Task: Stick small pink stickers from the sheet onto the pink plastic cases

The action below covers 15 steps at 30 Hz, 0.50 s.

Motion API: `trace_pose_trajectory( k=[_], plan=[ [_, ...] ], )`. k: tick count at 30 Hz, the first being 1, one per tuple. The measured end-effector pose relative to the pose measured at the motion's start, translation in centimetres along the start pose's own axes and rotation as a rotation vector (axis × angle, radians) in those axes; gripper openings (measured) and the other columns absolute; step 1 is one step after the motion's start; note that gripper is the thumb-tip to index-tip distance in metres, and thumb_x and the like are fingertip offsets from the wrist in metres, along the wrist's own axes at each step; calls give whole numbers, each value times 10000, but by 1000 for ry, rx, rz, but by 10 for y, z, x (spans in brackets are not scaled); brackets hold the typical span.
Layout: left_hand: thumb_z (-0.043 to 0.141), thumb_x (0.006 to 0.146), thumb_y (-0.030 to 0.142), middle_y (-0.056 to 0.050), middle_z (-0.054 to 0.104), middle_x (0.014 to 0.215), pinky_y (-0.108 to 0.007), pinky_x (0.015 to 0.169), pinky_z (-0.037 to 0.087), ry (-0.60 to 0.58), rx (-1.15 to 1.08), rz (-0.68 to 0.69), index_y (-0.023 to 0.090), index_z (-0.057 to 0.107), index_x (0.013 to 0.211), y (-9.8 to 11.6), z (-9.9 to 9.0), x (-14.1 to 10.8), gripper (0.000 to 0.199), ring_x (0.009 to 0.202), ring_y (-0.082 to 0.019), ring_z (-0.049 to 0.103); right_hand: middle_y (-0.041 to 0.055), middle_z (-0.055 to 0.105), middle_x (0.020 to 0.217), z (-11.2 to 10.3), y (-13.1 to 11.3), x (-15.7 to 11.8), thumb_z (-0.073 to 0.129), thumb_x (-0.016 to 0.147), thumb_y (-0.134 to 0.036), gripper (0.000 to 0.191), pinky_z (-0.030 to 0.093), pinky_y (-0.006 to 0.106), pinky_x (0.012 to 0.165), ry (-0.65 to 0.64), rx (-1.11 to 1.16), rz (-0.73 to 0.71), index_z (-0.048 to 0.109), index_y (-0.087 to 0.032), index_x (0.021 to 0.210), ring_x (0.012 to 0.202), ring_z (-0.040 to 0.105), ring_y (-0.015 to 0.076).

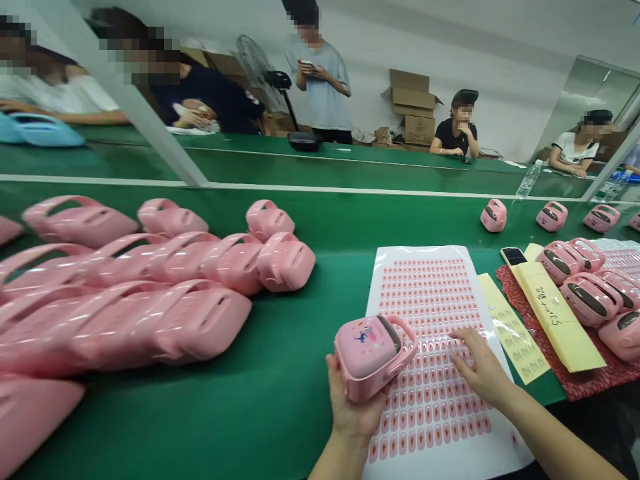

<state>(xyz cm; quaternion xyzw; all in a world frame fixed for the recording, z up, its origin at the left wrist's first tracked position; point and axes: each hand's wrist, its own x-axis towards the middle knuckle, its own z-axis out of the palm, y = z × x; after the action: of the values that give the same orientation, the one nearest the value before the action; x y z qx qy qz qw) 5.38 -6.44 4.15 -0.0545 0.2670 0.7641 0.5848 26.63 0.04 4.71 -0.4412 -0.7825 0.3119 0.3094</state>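
Observation:
A pink box-shaped item (pixel 364 343) with a looped handle, a dark panel and a printed picture on its face rests in my left hand (pixel 353 410), whose fingers wrap its underside. Beneath it lies a large white sheet (pixel 505 448) covered with rows of small oval pink stickers. Over the right part of that sheet, my right hand (pixel 477 367) has its thumb and forefinger apart, the fingertips at the stickers, with nothing visible between them.
Rows of pink items (pixel 200 323) fill the left. At right are a yellow sticker sheet (pixel 517 340), yellow paper (pixel 560 317), a phone (pixel 514 257) and more pink items (pixel 590 299) on red bubble wrap (pixel 583 383). Several people are across the table (pixel 280 413).

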Motion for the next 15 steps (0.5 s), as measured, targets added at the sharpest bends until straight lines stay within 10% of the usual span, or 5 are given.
trace_pose_trajectory(
  k=[4, 8, 15],
  plan=[
    [416, 906, 418, -88, 742, 953, -395, 641, 570, -19, 50, -17, 259, 514, 1285, -5, 4, -5, 422, 825, -271, 698, 20, 621, 850, 24, -35, 5, 571, 780, -479, 483, 470, 259, 509, -259, 554, 350, 459, -228, 1177, 577, 605, 129],
    [505, 799, 605, -125, 726, 997, -450, 848, 506, 0, 180, 70, 177, 587, 1217, -12, 3, -8, 603, 1034, -331, 621, -91, 507, 539, 44, -49, 25, 635, 607, -614, 545, 184, 167, 299, -349, 899, 641, 489, -200, 930, 303, 406, 48],
    [861, 448, 439, -138, 589, 1260, -467, 1024, 349, -214, 699, 354, 212, 545, 1241, -6, -9, -12, 883, 1247, -394, 426, -129, 368, 388, 46, -50, 45, 595, 588, -648, 478, 108, 154, 277, -274, 895, 581, 410, -212, 657, 247, 273, 11]
  ],
)
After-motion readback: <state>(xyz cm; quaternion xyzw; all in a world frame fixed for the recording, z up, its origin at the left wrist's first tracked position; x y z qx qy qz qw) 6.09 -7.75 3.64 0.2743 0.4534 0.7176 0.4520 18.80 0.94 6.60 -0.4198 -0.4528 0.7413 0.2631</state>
